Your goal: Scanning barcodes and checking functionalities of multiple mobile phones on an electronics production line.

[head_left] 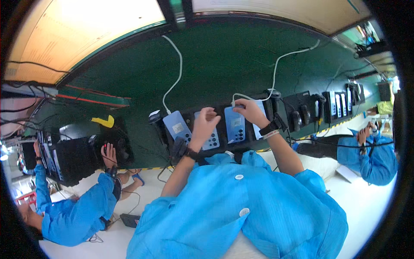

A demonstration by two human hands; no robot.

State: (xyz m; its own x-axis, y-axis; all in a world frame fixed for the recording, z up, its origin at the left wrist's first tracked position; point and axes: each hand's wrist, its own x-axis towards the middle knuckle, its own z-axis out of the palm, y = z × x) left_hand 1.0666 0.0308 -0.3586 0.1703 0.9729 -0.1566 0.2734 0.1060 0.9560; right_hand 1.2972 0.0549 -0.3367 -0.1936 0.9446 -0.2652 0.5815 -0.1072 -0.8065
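At frame centre, the left hand (204,123) is loosely clenched over a blue phone (210,137), holding nothing visible. The right hand (249,111) pinches a white cable (276,64) plug at the top of the next phone (235,125) on the green tabletop (224,60).

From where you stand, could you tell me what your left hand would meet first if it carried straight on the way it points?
Probably the green work mat: the left hand hovers over a light-blue phone back and points away from the body; depth is unclear.
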